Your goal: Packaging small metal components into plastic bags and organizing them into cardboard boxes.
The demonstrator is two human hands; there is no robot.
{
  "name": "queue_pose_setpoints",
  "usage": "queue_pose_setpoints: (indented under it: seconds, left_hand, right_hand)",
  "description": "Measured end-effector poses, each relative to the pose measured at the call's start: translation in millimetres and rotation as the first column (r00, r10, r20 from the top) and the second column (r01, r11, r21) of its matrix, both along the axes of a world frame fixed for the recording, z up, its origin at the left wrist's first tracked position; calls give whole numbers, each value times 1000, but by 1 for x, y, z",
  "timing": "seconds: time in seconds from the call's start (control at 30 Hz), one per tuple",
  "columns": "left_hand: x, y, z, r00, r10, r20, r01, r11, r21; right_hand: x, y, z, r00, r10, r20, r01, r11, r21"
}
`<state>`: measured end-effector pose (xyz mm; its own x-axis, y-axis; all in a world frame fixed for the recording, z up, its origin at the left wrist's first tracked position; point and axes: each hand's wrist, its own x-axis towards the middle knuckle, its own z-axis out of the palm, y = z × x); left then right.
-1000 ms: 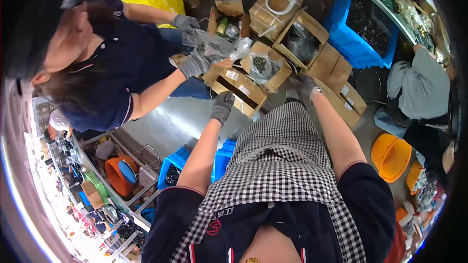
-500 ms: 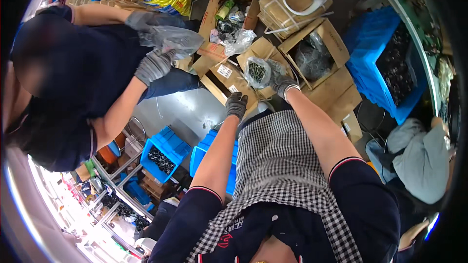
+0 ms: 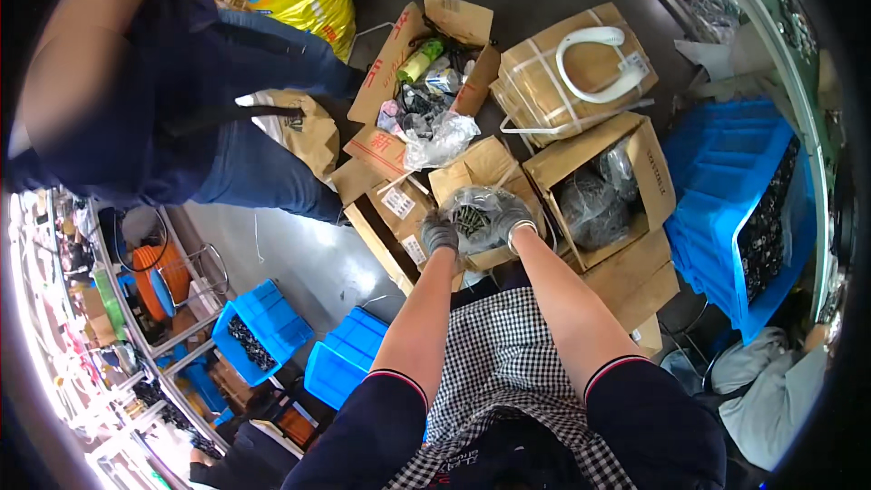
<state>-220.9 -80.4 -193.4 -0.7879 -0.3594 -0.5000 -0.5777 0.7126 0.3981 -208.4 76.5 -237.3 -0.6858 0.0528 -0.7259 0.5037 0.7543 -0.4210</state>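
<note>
A clear plastic bag (image 3: 471,220) filled with small, dark, elongated parts sits over an opened cardboard box (image 3: 481,163). Grey-gloved, my left hand (image 3: 440,233) is closed at the bag's left edge. My right hand (image 3: 511,217), in a matching glove, grips the bag's right side. The bag's mouth faces up, so the parts show inside. Left of my hands, an open cardboard carton (image 3: 399,204) with white labels stands beside the box. On the right is another open carton (image 3: 626,227) with dark contents in plastic bags (image 3: 590,209).
A carton of mixed waste (image 3: 386,82) and a strapped cardboard stack (image 3: 544,63) with a white curved device (image 3: 564,68) lie beyond. Blue bins (image 3: 717,191) of black parts stand right; smaller blue bins (image 3: 286,318) are lower left. A co-worker (image 3: 181,100) stands at left.
My left hand has moved from the labelled carton to the bag, which both hands now hold. The co-worker has straightened and shifted, hands no longer visible. My view has shifted.
</note>
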Motion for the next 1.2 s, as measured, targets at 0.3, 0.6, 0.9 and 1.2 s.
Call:
queue_pose_setpoints:
  seconds: [0.3, 0.6, 0.9, 1.2]
  left_hand:
    - [32, -76, -23, 908, 272, -319, -103, 882, 460]
    - [18, -36, 184, 920, -282, -272, 301, 953, 27]
    - [14, -29, 271, 897, -312, -313, 323, 946, -17]
    - [14, -36, 254, 902, -207, -379, 246, 968, 58]
  right_hand:
    - [-6, -21, 106, 842, -114, -528, -137, 901, -412]
    - [15, 22, 292, 844, 119, -524, -215, 968, -128]
    - [15, 37, 369, 882, -48, -469, -131, 931, -342]
    - [4, 34, 345, 970, 53, -238, -118, 955, -272]
